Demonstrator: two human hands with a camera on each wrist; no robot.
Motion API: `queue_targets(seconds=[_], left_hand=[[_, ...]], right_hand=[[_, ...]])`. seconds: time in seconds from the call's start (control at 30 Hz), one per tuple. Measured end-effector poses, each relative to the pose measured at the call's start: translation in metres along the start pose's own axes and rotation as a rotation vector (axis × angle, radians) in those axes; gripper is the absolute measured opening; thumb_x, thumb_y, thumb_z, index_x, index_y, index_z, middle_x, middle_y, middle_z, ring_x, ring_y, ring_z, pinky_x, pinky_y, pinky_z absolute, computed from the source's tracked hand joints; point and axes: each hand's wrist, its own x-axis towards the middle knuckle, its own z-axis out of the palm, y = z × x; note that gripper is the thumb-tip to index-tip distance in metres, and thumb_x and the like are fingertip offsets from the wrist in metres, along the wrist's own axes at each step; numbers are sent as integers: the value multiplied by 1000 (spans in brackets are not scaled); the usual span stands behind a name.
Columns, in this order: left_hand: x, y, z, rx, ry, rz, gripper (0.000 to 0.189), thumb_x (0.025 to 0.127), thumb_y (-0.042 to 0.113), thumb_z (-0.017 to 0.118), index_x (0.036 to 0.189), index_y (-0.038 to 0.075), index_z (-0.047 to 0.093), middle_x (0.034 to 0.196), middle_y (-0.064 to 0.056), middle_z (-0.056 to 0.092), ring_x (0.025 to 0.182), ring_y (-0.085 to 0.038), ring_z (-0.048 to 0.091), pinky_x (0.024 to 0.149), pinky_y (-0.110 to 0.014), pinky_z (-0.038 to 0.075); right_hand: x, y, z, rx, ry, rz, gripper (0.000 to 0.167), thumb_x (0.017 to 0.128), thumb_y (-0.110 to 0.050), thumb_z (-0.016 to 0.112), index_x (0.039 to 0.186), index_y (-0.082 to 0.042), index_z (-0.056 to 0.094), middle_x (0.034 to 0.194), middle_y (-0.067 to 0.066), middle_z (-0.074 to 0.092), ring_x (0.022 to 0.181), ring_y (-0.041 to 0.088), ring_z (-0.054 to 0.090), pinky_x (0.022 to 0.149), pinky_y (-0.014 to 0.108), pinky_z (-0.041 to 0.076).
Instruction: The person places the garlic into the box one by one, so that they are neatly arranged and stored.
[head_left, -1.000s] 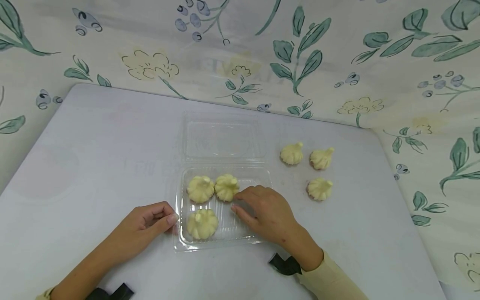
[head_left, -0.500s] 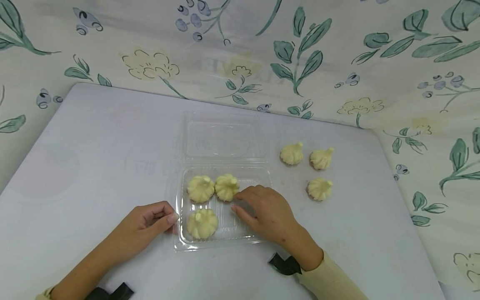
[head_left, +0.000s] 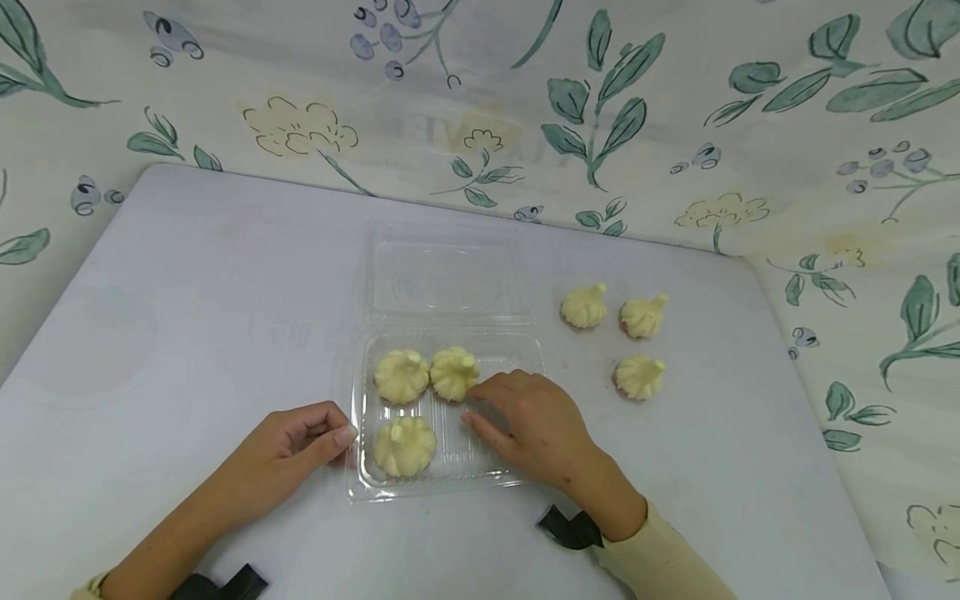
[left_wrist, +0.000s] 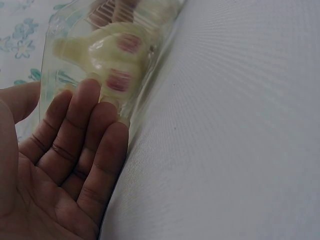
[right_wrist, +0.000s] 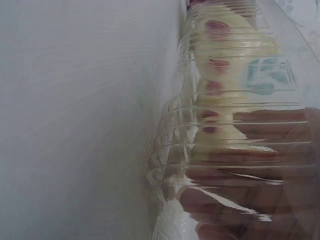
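Observation:
An open clear plastic container (head_left: 487, 475) lies on the white table, its lid folded back. Three pale yellow garlic bulbs with purple patches sit inside: one back left (head_left: 401, 377), one beside it (head_left: 453, 374), one front left (head_left: 406, 447). My left hand (head_left: 288, 454) holds the container's left edge, thumb at the rim; in the left wrist view its fingers (left_wrist: 85, 135) lie against the outer wall. Inside the tray, my right hand (head_left: 536, 425) has its index fingertip at the right side of the second bulb, thumb just in front. Through the ribbed wall, the right wrist view shows bulbs (right_wrist: 215, 85) behind the fingers.
Three more garlic bulbs rest on the table (head_left: 210, 333) right of the container: a back left one (head_left: 583, 307), a back right one (head_left: 642, 317) and a front one (head_left: 640, 377). The transparent lid (head_left: 450, 279) lies behind the tray. Patterned cloth (head_left: 480, 100) borders the table.

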Motion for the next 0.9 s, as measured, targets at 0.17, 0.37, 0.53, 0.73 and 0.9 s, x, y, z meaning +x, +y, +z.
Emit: queue_targets(seconds=[0.17,0.37,0.53,0.73,0.9], left_hand=[[0,0,0,11,3,-2,17,108,14,59,93,18,67,86,5,71,82,-18,69,78,-28,56],[0,-1,0,9,2,-7,18,108,14,59,93,18,67,86,5,71,83,-18,70,79,-28,56],[1,-1,0,12,5,-19,17,108,15,59,93,17,67,85,5,71,83,-18,70,78,-28,56],[0,-1,0,8,6,-23,16,108,15,60,94,17,67,86,4,71,83,-18,70,79,-28,56],[0,-1,0,-11,7,-21,15,107,13,61,95,17,67,86,3,70,83,-18,70,79,-28,57]], right_hand=[[0,0,-1,-25,-20,-8,25,96,-33,78,111,-14,75,106,-3,75,92,16,70,78,36,56],[0,1,-1,3,-10,-3,24,95,-31,78,112,-14,75,106,-3,75,95,16,70,80,37,57],[0,1,-3,56,24,-2,21,96,-28,78,111,-13,76,106,-2,76,98,15,71,81,36,58],[-1,2,-7,95,50,3,20,96,-25,78,110,-12,76,106,-3,76,99,13,70,81,33,58],[-1,3,-12,107,54,-10,19,97,-23,77,110,-9,75,106,-1,75,98,14,70,80,32,58]])
